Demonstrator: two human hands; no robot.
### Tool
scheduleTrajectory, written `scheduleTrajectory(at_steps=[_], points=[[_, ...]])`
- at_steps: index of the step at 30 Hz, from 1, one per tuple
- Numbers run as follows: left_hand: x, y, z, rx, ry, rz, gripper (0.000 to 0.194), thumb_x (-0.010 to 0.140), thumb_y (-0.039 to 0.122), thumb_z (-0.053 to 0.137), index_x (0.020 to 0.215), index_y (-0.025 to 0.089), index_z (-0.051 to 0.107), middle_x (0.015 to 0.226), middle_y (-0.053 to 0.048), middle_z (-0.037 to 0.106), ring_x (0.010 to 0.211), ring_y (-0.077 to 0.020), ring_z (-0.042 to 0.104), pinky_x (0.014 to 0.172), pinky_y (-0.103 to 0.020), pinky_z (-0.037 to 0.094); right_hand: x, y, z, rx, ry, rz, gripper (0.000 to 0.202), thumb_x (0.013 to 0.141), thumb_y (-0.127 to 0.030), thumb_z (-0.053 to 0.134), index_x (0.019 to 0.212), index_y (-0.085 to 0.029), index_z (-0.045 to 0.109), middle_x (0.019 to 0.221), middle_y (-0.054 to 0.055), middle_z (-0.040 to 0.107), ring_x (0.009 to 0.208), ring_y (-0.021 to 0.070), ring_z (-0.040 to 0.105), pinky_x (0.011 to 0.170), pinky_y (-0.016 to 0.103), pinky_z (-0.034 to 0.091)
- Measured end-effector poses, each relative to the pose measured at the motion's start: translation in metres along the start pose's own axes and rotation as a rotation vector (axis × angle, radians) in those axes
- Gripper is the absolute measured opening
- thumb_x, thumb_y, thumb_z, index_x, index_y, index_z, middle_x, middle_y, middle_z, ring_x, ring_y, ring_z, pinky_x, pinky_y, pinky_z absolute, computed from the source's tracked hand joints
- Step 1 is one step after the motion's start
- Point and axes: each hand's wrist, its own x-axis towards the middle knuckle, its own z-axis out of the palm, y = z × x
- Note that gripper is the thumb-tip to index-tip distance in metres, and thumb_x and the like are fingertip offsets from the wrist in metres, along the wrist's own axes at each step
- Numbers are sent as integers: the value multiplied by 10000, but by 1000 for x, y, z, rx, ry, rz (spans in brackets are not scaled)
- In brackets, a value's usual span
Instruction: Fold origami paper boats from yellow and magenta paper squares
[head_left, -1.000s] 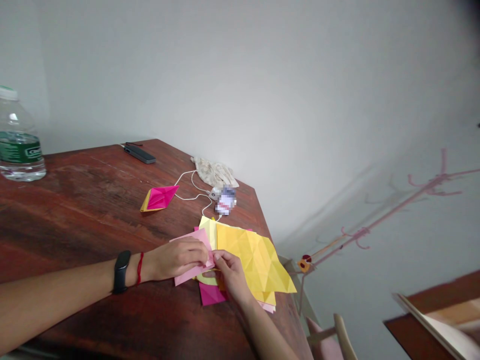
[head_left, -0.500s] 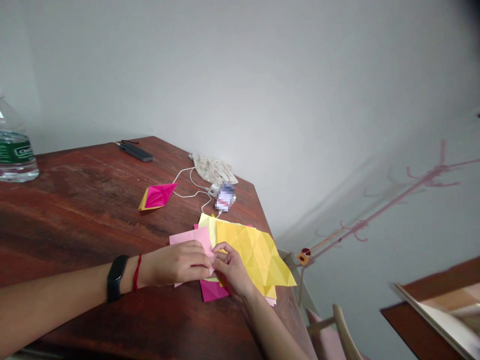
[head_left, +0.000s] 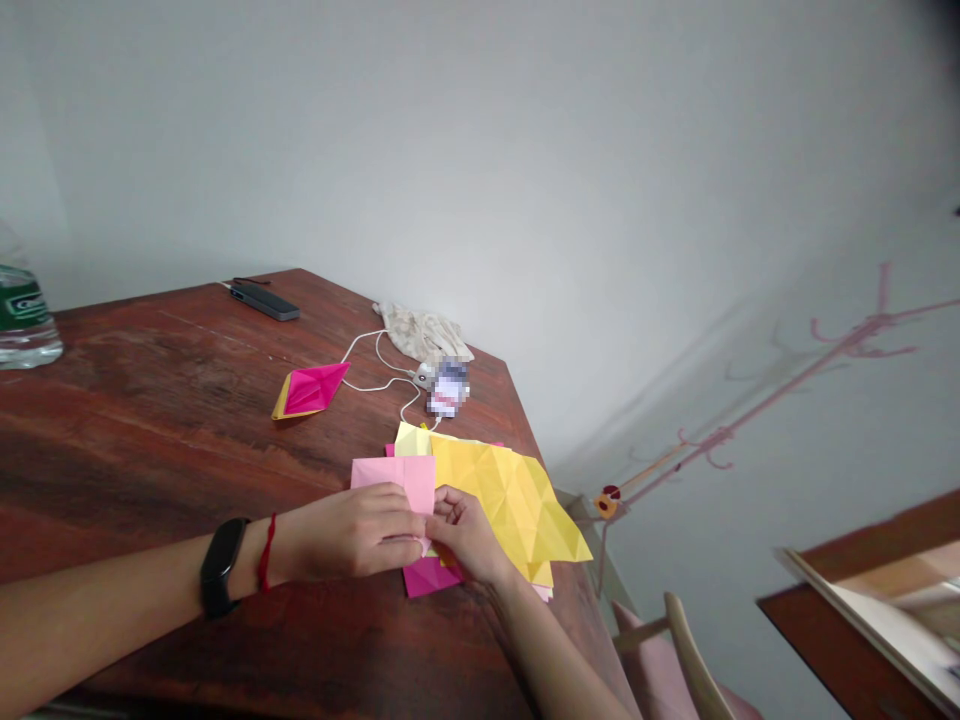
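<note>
A light pink sheet of paper (head_left: 418, 482) with a crease near its middle is between my hands. My left hand (head_left: 367, 530) lies over its lower part with the fingers together, gripping it. At the right edge my right hand (head_left: 466, 535) pinches the same paper with thumb and curled fingers. Beneath and to the right lies a creased yellow sheet (head_left: 517, 490), on top of other papers. A magenta sheet (head_left: 431, 577) shows below my hands. Farther back sits a folded magenta and yellow paper piece (head_left: 315, 388).
On the wooden table (head_left: 187, 430) stand a water bottle (head_left: 26, 315) at far left and a dark flat device (head_left: 264, 300) at the back. A phone (head_left: 448, 390) with white cables lies beside a pale cloth (head_left: 424, 333). A chair (head_left: 690, 660) is at lower right.
The pink paper has turned straighter and shifted slightly right, showing more of its upper part. Both hands stay on it. The whole view has shifted a little.
</note>
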Motion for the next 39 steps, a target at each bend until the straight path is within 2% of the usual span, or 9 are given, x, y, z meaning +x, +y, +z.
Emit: scheduleTrajectory(at_steps=[4,9,14,18,23,29,34,39], points=[[-3,-4,5,-43,-25,-143,159,955,94,541,985,191,664,944,-51,693,875,-174,598,839,-300,481,4,4,-2,-50,47,-99,386,633,-407,887,760,-184,600,715,-11,669,631,112,600,594,215,478],[-12,-13,14,52,-69,-298,155,950,100,537,961,182,668,904,-36,678,884,-184,599,1033,-412,393,4,11,0,-102,54,-214,333,766,-425,793,890,-187,595,844,19,693,751,136,645,708,249,506],[-11,-13,12,56,-28,-272,173,971,147,526,888,200,668,865,-7,684,872,-172,578,1072,-421,342,-1,4,5,-244,-1,-214,387,775,-400,778,1060,-189,624,973,50,712,870,190,659,800,307,528],[-7,-11,7,72,3,-221,156,965,157,542,891,203,671,870,-6,686,891,-173,564,1074,-408,341,-3,-2,6,-373,5,-185,342,799,-460,728,954,-162,660,867,37,698,761,177,610,702,281,510],[-7,-11,6,116,-16,-214,154,955,146,551,880,204,672,868,-10,682,923,-181,550,1076,-413,338,-2,1,1,-480,20,-190,396,857,-525,634,723,-153,618,637,-14,562,587,114,474,564,236,421],[-8,-13,10,116,-50,-238,124,929,147,593,835,204,651,857,-1,686,924,-191,535,1081,-423,312,-2,14,-1,-431,28,-89,431,843,-587,619,750,-167,596,612,-9,564,516,134,549,506,256,473],[-11,-14,13,92,-91,-246,124,881,102,633,870,222,662,906,15,700,925,-187,533,1071,-405,306,-2,15,0,-471,38,-117,422,871,-578,581,781,-166,605,598,0,597,505,139,575,488,243,471],[-12,-15,15,100,-99,-249,122,885,124,628,902,232,680,894,-1,692,945,-199,536,1074,-424,294,0,14,-1,-536,80,-155,359,899,-490,562,759,-161,593,550,-31,525,465,109,507,456,216,399]])
